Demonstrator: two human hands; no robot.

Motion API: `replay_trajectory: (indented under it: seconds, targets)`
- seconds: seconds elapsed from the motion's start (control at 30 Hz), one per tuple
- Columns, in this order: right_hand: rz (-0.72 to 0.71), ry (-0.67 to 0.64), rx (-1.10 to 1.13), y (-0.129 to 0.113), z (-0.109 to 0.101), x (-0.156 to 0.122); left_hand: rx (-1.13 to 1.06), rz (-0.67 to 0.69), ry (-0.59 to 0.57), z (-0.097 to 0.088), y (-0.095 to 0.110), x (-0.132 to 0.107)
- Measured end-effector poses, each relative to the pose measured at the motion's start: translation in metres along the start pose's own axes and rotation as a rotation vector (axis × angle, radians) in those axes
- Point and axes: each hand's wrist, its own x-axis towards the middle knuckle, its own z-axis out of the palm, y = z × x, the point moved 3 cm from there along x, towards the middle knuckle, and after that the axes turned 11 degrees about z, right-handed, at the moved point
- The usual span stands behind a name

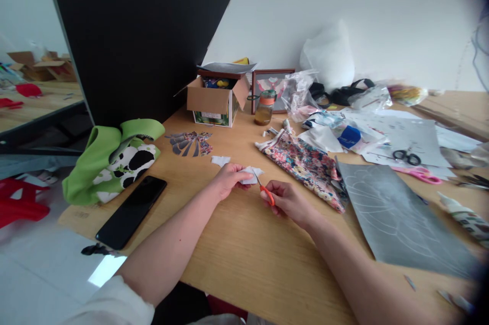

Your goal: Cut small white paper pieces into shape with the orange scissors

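My left hand (228, 179) pinches a small white piece of paper or cloth (251, 174) just above the wooden table (244, 253). My right hand (288, 201) is closed round small orange-handled scissors (265, 192), whose blades point up-left into the white piece. Another white scrap (220, 160) lies just beyond my left hand. A floral patterned fabric (305, 163) lies to the right of the scissors.
A black phone (132, 211) and a green panda bag (114, 158) lie at the left edge. A grey sheet with drawn lines (397, 223) lies at right. Farther back stand a cardboard box (216, 100), a jar (265, 108), a picture frame, plastic bags, papers, black scissors (406, 156) and pink scissors (420, 174).
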Motion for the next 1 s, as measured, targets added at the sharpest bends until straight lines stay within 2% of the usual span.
replay_trajectory:
  seconds: [0.4, 1.0]
  targets:
    - [0.02, -0.046, 0.003, 0.0017, -0.0014, -0.0009, 0.026, 0.02, -0.041, 0.0011, -0.0019, 0.0004]
    - [0.009, -0.01, -0.001, -0.0017, 0.0004, -0.0018, 0.032, 0.022, -0.048, 0.0018, 0.0, -0.0013]
